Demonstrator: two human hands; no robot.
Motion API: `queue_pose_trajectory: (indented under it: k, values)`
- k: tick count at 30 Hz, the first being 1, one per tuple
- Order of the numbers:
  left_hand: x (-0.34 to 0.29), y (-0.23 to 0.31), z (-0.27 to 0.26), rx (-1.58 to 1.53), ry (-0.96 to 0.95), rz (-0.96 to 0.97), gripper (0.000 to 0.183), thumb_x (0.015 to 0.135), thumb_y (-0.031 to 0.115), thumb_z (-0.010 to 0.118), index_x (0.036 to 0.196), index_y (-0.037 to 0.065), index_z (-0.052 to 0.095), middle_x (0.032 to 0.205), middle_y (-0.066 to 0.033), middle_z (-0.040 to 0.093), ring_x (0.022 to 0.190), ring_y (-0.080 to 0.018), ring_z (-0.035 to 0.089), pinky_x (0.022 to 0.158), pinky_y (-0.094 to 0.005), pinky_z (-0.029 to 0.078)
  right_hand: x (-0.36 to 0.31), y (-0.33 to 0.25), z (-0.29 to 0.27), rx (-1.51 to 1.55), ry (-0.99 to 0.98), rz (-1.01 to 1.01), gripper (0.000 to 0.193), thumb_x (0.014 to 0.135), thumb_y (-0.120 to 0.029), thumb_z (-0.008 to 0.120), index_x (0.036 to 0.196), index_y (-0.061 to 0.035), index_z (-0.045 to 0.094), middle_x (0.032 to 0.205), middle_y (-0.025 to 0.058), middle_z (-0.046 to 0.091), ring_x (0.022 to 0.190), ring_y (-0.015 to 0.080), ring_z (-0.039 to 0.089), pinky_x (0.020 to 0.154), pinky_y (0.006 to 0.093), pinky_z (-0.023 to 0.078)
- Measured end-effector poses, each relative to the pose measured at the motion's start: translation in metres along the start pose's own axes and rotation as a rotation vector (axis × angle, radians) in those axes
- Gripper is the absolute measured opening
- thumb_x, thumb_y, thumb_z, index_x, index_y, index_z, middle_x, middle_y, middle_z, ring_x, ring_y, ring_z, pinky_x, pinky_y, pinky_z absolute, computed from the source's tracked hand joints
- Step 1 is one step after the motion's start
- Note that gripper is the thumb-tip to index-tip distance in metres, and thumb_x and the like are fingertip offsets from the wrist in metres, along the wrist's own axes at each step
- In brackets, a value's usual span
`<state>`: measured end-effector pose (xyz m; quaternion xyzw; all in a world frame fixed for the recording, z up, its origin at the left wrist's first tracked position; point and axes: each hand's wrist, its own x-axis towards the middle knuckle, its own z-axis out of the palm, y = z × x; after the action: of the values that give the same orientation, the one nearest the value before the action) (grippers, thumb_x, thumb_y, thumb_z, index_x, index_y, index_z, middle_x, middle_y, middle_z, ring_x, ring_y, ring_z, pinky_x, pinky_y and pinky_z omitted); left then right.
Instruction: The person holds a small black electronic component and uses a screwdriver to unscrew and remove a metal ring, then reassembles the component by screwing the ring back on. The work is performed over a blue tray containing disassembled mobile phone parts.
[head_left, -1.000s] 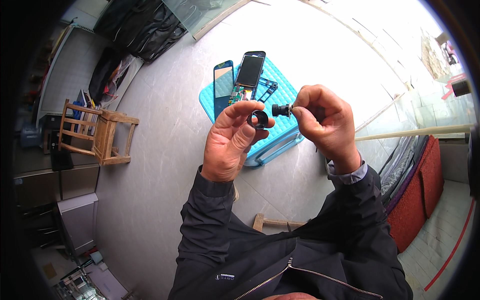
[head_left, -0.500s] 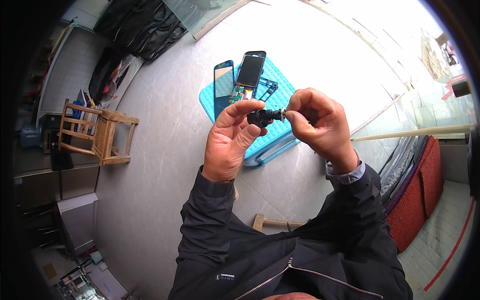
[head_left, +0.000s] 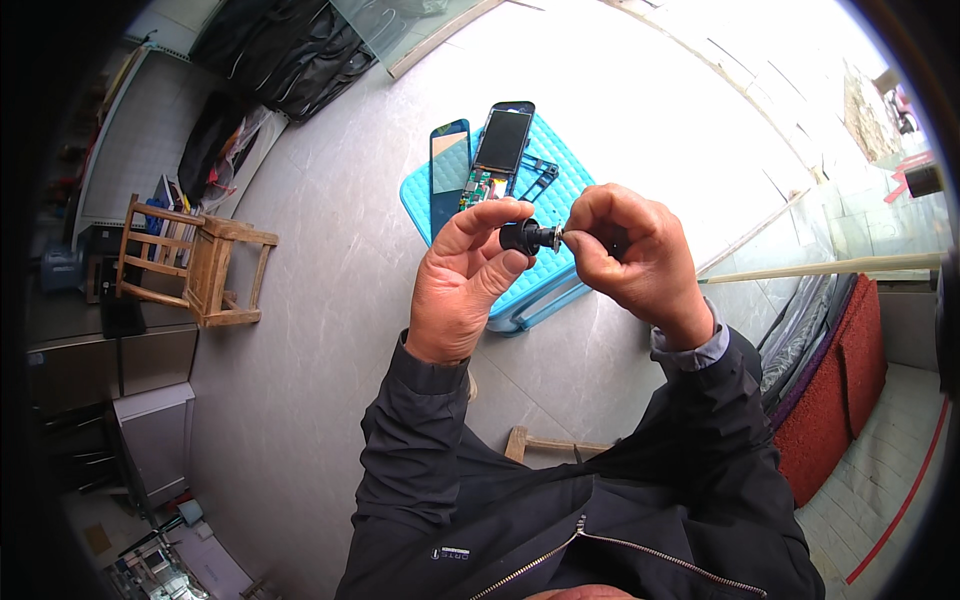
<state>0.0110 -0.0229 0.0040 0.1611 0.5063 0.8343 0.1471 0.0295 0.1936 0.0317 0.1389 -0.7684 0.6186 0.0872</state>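
Observation:
Above the stool I hold a small black stepped cylinder [head_left: 520, 237] level between my two hands. My left hand [head_left: 455, 275] grips its wide end between thumb and fingers. At the narrow right end sits a thin, shiny round piece [head_left: 557, 239], which the thumb and forefinger of my right hand [head_left: 640, 255] pinch; whether something else is in those fingers is hidden. Beyond my hands lies an opened handheld device [head_left: 502, 140] with a dark screen and a bare green circuit board [head_left: 482, 189]. A loose dark glass panel [head_left: 450, 170] is beside it on the left, and a black plastic frame [head_left: 540, 178] on the right.
These parts rest on a light-blue plastic stool [head_left: 560, 150] with a textured top. A wooden chair [head_left: 205, 265] stands on the grey tiled floor at left. Rolled red carpet [head_left: 830, 390] leans at right. Part of a wooden seat [head_left: 560, 443] shows near my lap.
The black cylinder has shifted slightly right with my left hand and turned a little. My right fingers have edged slightly left and down at its shiny end.

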Motion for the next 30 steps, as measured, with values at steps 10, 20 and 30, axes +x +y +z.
queue_pose_trajectory:
  k: [10, 20, 30]
  values:
    - [0.0007, -0.0008, -0.0021, -0.037, -0.007, -0.06, 0.045, 0.1, 0.012, 0.076, 0.142, 0.007, 0.06, 0.137, -0.0065, 0.066, 0.119, -0.0152, 0.069, 0.102, -0.0322, 0.061, -0.0002, 0.0016, 0.0002, 0.001, 0.0, 0.008, 0.008, 0.087, 0.0, 0.072, 0.092, -0.0011, 0.066, 0.078, 0.0047, 0.067, 0.067, 0.0117, 0.064, 0.061, 0.0272, 0.05]
    - [-0.0014, 0.0002, -0.0008, 0.029, -0.048, -0.017, 0.04, 0.102, 0.008, 0.074, 0.14, 0.008, 0.063, 0.138, -0.0065, 0.066, 0.12, -0.0146, 0.065, 0.102, -0.0327, 0.059, 0.0013, 0.0033, 0.0022, -0.07, -0.009, -0.027, 0.009, 0.086, -0.001, 0.074, 0.091, -0.0024, 0.067, 0.078, 0.0089, 0.066, 0.065, 0.0198, 0.065, 0.061, 0.0315, 0.051]
    - [-0.0012, 0.0028, 0.0022, 0.002, -0.004, -0.075, 0.039, 0.105, 0.015, 0.071, 0.141, 0.007, 0.061, 0.136, -0.008, 0.066, 0.121, -0.0167, 0.067, 0.102, -0.0342, 0.061, 0.0023, 0.0015, 0.0043, -0.067, 0.003, -0.076, 0.01, 0.087, -0.003, 0.076, 0.093, -0.0025, 0.068, 0.08, 0.0097, 0.069, 0.067, 0.0234, 0.069, 0.063, 0.0326, 0.053]
